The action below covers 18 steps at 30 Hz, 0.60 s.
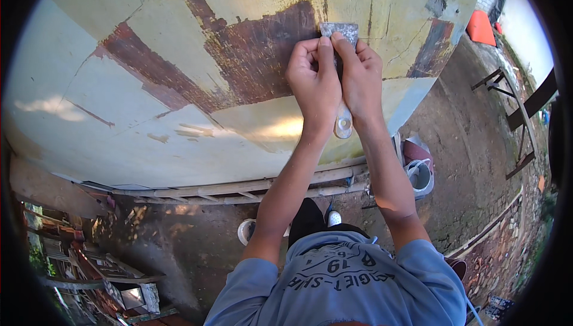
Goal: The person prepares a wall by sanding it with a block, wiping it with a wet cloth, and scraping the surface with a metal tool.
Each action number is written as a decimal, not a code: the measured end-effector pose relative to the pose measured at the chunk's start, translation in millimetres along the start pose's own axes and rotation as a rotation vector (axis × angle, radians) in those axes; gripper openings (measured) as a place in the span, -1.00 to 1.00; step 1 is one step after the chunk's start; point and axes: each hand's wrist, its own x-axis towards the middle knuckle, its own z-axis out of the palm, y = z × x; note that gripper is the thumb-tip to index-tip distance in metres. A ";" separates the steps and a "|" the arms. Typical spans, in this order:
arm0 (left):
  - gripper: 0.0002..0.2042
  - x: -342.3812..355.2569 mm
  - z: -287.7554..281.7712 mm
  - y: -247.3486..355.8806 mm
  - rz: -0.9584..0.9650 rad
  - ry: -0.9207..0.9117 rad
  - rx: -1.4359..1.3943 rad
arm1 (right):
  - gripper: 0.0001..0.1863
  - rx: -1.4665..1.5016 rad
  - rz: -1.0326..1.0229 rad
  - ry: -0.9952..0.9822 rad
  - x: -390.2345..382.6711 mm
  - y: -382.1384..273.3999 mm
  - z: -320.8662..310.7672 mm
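One scraper [349,30] was at the panel [107,135], blade just right of the biggest brown patch [262,57]; contact unclear. Left hand [315,81] and right hand [363,81] were both closed on it, fingers bunched near the blade, handle end showing between the wrists. Progress, by judgement: partial. Coat off in several ragged patches; most yellow and pale paint still on. Grey bucket [424,191] near the panel's foot, right.

The hands [316,84] [362,84] hide much of the scraper handle [344,114].
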 end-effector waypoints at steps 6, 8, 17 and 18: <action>-0.82 16.9 6.2 15.8 0.002 0.015 -0.106 | -0.75 -0.009 -0.020 -0.055 17.7 -20.5 7.8; -0.83 4.2 2.8 -1.2 0.030 0.057 -0.086 | -0.74 -0.003 -0.016 -0.016 0.4 1.4 2.5; -0.80 0.2 -1.8 -10.4 0.025 0.026 -0.043 | -0.75 -0.009 0.026 -0.007 1.2 3.5 -2.9; -0.79 -3.3 -2.9 -10.4 0.035 0.030 0.025 | -0.75 -0.011 -0.039 0.022 -2.9 10.6 -0.8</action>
